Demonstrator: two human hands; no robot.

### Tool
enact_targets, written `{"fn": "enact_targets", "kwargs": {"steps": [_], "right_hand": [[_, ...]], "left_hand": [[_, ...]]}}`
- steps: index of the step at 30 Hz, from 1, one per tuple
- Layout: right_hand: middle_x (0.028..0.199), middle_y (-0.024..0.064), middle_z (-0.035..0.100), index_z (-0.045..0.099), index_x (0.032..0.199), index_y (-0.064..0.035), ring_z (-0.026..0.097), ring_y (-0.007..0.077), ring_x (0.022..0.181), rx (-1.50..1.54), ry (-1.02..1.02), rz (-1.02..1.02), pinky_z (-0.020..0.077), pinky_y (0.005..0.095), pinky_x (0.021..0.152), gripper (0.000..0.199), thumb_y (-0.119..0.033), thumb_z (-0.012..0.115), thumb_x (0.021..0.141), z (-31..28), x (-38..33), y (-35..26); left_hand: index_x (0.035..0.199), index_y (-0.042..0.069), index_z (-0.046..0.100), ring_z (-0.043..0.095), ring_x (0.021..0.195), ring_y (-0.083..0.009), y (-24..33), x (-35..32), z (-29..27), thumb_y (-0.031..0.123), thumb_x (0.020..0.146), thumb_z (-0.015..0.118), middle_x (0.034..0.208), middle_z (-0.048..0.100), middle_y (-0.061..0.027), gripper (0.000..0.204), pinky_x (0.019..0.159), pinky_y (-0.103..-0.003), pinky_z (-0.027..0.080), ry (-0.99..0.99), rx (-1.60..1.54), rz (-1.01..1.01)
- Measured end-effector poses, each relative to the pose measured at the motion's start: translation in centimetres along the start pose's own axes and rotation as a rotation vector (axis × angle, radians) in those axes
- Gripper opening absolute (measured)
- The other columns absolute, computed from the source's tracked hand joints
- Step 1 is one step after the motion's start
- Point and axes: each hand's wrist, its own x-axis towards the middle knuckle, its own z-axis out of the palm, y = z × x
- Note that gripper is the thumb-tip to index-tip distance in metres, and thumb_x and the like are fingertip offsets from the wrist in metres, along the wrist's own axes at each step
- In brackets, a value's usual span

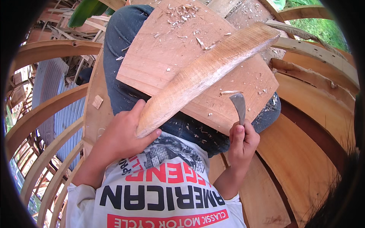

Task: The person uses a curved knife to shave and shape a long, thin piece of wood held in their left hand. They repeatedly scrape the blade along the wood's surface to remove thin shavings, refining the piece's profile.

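My left hand (pixel 121 133) is wrapped around the near end of a curved wooden plank (pixel 205 74), thumb on top and fingers under it. My right hand (pixel 243 142) is clenched on a hooked knife (pixel 238 106), its blade standing up just right of the plank. Beyond both hands the plank lies slanting across a flat board (pixel 159 57) on my lap, littered with wood shavings (pixel 182 13). Curved timber ribs (pixel 315 76) spread farther out.
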Motion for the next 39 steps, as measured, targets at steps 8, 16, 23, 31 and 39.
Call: {"fn": "enact_targets", "kwargs": {"steps": [8, 16, 23, 31, 39], "right_hand": [[0.050, 0.0127, 0.042, 0.045, 0.064, -0.0023, 0.041, 0.0273, 0.042, -0.462, -0.071, -0.142, 0.0344, 0.0319, 0.041, 0.043, -0.032, 0.071, 0.081, 2.8, 0.6, -3.4], [0.052, 0.0097, 0.040, 0.048, 0.065, -0.0021, 0.042, 0.0195, 0.046, -0.678, 0.131, -0.215, 0.0340, 0.0300, 0.044, 0.047, -0.042, 0.065, 0.085, 1.2, 4.0, -2.5], [0.054, -0.0042, 0.037, 0.045, 0.063, -0.0004, 0.032, 0.0075, 0.049, -0.508, 0.304, -0.080, 0.0229, 0.0263, 0.045, 0.058, -0.050, 0.049, 0.094, -2.9, 6.0, -1.6], [0.052, 0.0099, 0.034, 0.041, 0.060, -0.0032, 0.037, 0.0251, 0.043, -0.674, -0.058, -0.223, 0.0311, 0.0317, 0.042, 0.061, -0.057, 0.067, 0.074, 1.9, 2.9, -3.3], [0.050, 0.0069, 0.031, 0.041, 0.061, -0.0014, 0.034, 0.0184, 0.045, -0.704, 0.153, -0.278, 0.0315, 0.0293, 0.043, 0.060, -0.053, 0.066, 0.080, 0.3, 5.7, -2.2]], "left_hand": [[0.116, -0.005, 0.045, 0.063, 0.078, -0.0432, 0.1, 1.5, -0.4, 0.028, 0.076, 0.069, 0.082, 0.063, -0.0269, 0.057, 0.069, -0.045, 0.049, -0.075, -0.115, 0.124], [0.109, -0.003, 0.046, 0.063, 0.076, -0.0427, -1.0, 2.0, -0.9, 0.026, 0.075, 0.070, 0.081, 0.063, -0.0269, 0.050, 0.067, -0.045, 0.050, -0.166, -0.223, 0.128], [0.109, -0.002, 0.046, 0.064, 0.077, -0.0413, -1.6, 2.1, -1.7, 0.027, 0.075, 0.072, 0.082, 0.063, -0.0269, 0.052, 0.070, -0.043, 0.051, -0.243, -0.228, 0.110], [0.121, -0.005, 0.043, 0.062, 0.085, -0.0413, -1.2, 3.0, -1.9, 0.024, 0.074, 0.069, 0.090, 0.062, -0.0278, 0.061, 0.078, -0.042, 0.047, -0.343, -0.388, 0.041], [0.113, -0.004, 0.044, 0.065, 0.080, -0.0417, -1.4, 2.5, -1.1, 0.021, 0.075, 0.070, 0.083, 0.062, -0.0283, 0.052, 0.069, -0.042, 0.051, -0.248, -0.363, 0.117]]}}
